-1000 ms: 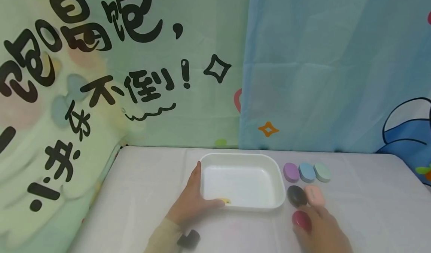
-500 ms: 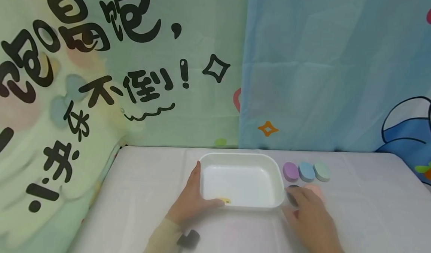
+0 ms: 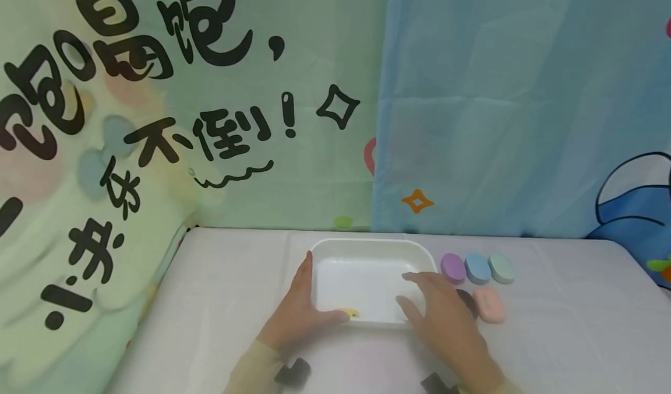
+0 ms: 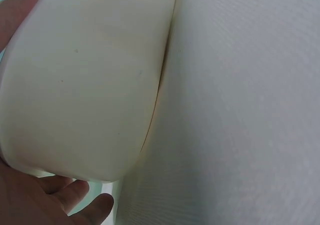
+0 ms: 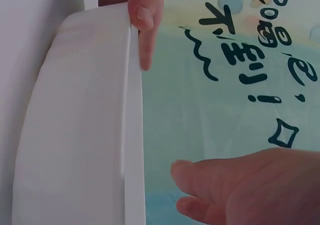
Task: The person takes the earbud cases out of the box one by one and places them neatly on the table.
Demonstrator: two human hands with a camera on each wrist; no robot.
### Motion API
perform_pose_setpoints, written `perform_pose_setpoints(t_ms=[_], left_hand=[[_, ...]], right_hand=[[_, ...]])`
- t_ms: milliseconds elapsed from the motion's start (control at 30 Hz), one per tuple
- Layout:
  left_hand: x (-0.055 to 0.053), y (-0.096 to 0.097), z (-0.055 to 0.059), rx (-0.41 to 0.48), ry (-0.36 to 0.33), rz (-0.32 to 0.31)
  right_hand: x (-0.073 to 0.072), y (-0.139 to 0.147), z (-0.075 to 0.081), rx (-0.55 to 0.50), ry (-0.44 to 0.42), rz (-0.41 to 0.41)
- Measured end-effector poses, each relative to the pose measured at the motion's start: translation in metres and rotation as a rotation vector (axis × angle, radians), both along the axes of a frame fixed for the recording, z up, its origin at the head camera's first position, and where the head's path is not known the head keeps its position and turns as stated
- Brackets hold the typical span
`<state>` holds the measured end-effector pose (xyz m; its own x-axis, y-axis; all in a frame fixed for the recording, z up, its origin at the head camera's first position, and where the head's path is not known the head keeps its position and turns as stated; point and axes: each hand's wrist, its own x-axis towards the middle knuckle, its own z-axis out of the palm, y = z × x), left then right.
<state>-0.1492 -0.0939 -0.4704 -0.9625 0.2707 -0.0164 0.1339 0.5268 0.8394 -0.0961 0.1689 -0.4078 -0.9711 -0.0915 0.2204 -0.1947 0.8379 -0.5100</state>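
Note:
In the head view, my left hand (image 3: 299, 312) grips the left side of a shallow white tray (image 3: 377, 326), its thumb along the near rim. A small yellow spot or piece (image 3: 352, 312) shows inside beside that thumb. My right hand (image 3: 445, 318) hovers over the tray's right part, thumb and forefinger apart, with nothing visible between them. The right wrist view shows its relaxed fingers (image 5: 192, 177) away from the tray wall (image 5: 75, 125). Behind this hand a dark rounded piece (image 3: 468, 302) is partly covered; next to it lies a peach block (image 3: 490, 305) with marks on top.
Right of the tray, purple (image 3: 453, 268), blue (image 3: 477, 268) and pale green (image 3: 501, 267) rounded pieces stand in a row. A white cloth covers the table (image 3: 576, 324). Printed green (image 3: 325, 178) and blue (image 3: 498, 120) curtains hang behind it.
My right hand has moved left and away from me, from beside the magenta piece, across the dark piece, to over the tray. The magenta piece is now hidden from view. The left hand stays put.

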Motion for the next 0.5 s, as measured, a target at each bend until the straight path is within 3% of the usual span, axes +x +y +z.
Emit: perform_pose_setpoints(t_ms=[300, 500], left_hand=[[-0.002, -0.001, -0.005, 0.017, 0.018, 0.004], [-0.001, -0.001, -0.007, 0.025, 0.007, 0.01]], right_hand=[[-0.015, -0.021, -0.005, -0.009, -0.002, 0.029], [-0.021, -0.031, -0.01, -0.033, 0.065, 0.086]])
